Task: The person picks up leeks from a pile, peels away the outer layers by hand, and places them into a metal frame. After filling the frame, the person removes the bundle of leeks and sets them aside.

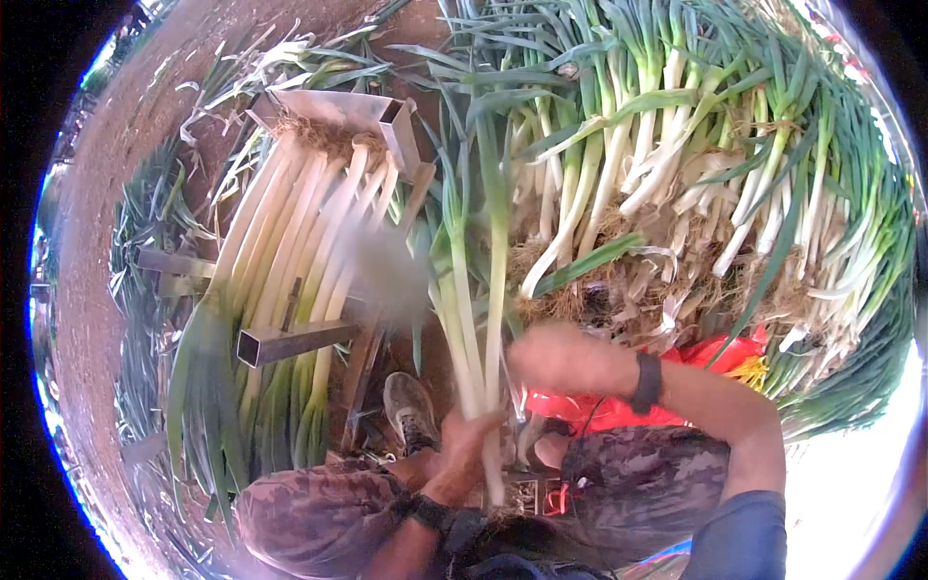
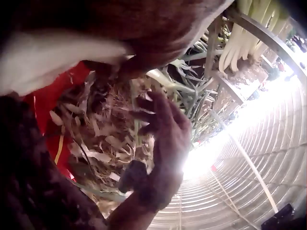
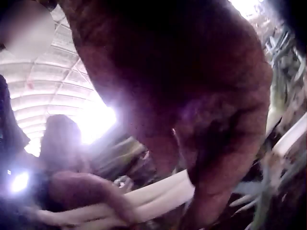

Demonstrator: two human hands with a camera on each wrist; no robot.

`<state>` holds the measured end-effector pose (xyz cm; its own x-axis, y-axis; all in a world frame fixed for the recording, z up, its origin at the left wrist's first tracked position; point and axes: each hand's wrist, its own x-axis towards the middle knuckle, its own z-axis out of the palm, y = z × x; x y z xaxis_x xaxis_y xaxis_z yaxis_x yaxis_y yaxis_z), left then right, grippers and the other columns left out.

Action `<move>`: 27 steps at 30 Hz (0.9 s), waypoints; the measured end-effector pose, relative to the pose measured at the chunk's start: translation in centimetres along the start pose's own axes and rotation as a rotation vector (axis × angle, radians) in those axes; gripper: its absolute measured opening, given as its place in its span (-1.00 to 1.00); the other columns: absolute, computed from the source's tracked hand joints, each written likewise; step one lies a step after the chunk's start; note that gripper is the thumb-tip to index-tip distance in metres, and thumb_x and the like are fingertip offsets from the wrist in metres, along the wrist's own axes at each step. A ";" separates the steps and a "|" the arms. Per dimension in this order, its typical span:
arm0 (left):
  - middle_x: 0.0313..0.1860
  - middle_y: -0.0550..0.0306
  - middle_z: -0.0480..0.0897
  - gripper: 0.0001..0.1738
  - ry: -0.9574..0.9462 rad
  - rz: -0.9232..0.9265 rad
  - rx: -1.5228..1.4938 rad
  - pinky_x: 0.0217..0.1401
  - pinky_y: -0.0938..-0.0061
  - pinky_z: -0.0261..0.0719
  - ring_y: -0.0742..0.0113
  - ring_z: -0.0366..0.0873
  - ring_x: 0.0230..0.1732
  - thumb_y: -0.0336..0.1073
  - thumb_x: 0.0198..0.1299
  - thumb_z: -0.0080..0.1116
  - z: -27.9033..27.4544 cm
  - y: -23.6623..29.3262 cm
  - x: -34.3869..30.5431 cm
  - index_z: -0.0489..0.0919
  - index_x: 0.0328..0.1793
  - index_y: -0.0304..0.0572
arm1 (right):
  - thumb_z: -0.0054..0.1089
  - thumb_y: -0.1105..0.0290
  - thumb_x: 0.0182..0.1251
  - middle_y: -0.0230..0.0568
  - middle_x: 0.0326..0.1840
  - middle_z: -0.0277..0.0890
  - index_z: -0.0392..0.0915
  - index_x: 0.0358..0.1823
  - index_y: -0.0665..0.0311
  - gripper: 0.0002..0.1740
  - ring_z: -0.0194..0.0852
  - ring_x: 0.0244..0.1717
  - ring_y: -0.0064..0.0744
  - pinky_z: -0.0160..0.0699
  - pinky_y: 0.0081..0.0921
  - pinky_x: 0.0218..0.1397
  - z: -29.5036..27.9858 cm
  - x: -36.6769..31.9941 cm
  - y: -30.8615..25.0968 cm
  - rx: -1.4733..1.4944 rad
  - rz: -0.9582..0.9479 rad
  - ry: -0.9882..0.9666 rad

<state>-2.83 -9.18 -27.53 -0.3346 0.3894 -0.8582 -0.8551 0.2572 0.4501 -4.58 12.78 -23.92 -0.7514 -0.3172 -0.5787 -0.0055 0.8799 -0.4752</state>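
Several long leeks (image 1: 469, 338) stand upright in front of the person, white ends low and green leaves up. The left hand (image 1: 469, 445) grips their white stems low down, and in the right wrist view the left hand (image 3: 91, 189) lies round the pale stems (image 3: 158, 194). Just right of the stems is the right hand (image 1: 570, 360), blurred. The left wrist view shows the right hand (image 2: 168, 127) with its fingers spread and slightly bent, nothing visibly held; whether it touches a stem I cannot tell.
Peeled leeks (image 1: 290, 232) lie in a metal rack (image 1: 295, 343) at the left. A large heap of leeks (image 1: 667, 126) with roots fills the right side. Red plastic (image 1: 619, 411) lies beneath the right forearm; a shoe (image 1: 410, 411) is beside the rack.
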 end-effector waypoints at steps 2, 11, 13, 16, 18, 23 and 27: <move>-0.09 0.00 0.69 -0.45 -0.004 -0.070 -0.013 -0.11 0.40 0.66 0.27 0.66 -0.16 -0.25 0.08 0.43 0.5 0.8 -0.3 0.53 0.16 -0.40 | 0.12 0.28 0.23 0.02 -0.51 0.59 0.57 -0.32 0.28 -0.79 0.65 -0.46 0.08 0.62 -0.09 -0.45 0.9 4.0 5.2 -0.129 0.089 0.377; -0.48 0.10 0.60 -0.69 0.078 0.095 0.038 -0.62 0.48 0.48 0.34 0.55 -0.61 -0.41 0.09 0.30 1.6 0.1 0.0 0.53 -0.08 -0.42 | 0.18 0.41 0.20 -0.06 -0.26 0.70 0.71 -0.39 0.23 -0.87 0.73 -0.19 -0.08 0.68 -0.23 -0.15 1.3 8.2 14.2 -0.445 0.350 0.421; -0.47 0.10 0.61 -0.68 0.058 0.092 -0.009 -0.58 0.48 0.49 0.36 0.56 -0.58 -0.41 0.08 0.32 1.7 0.6 -0.5 0.54 -0.08 -0.43 | 0.17 0.44 0.18 -0.07 -0.23 0.66 0.65 -0.32 0.25 -0.89 0.71 -0.20 -0.09 0.67 -0.24 -0.18 1.4 6.4 15.4 -0.451 0.439 0.281; -0.44 0.11 0.62 -0.70 0.111 0.155 -0.069 -0.52 0.49 0.50 0.37 0.57 -0.54 -0.41 0.07 0.31 1.8 0.2 -0.2 0.56 -0.09 -0.43 | 0.19 0.47 0.17 -0.01 -0.19 0.59 0.58 -0.12 0.35 -0.76 0.70 -0.21 -0.09 0.68 -0.21 -0.15 -0.5 4.6 13.8 -0.370 0.613 0.049; -0.43 0.12 0.63 -0.71 0.113 0.116 -0.016 -0.50 0.49 0.50 0.38 0.57 -0.52 -0.41 0.07 0.31 1.8 0.4 -0.3 0.57 -0.10 -0.42 | 0.16 0.50 0.18 0.11 -0.21 0.57 0.46 0.08 0.51 -0.59 0.69 -0.22 0.00 0.70 -0.17 -0.17 -0.5 4.5 14.8 -0.482 0.552 0.272; -0.04 -0.06 0.72 -0.38 0.066 0.012 0.091 -0.03 0.35 0.65 0.23 0.68 -0.10 -0.24 0.00 0.48 0.7 0.2 0.2 0.55 0.17 -0.39 | 0.03 0.47 0.23 0.34 -0.15 0.58 0.25 0.20 0.63 -0.47 0.70 -0.25 0.03 0.70 -0.14 -0.26 -1.3 8.3 20.5 -0.311 0.564 0.517; -0.07 -0.04 0.72 -0.45 0.101 0.058 0.074 -0.07 0.37 0.65 0.26 0.68 -0.12 -0.28 0.03 0.45 0.1 -0.4 0.5 0.58 0.16 -0.33 | 0.03 0.37 0.26 0.31 -0.21 0.63 0.34 0.16 0.66 -0.47 0.71 -0.21 0.06 0.66 -0.07 -0.13 -2.5 10.4 18.4 -0.002 0.772 0.619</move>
<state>-2.63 -9.04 -28.14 -0.4242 0.3152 -0.8489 -0.8030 0.3024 0.5135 -14.17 26.54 -37.06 -0.7617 0.5843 -0.2801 0.6304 0.7682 -0.1116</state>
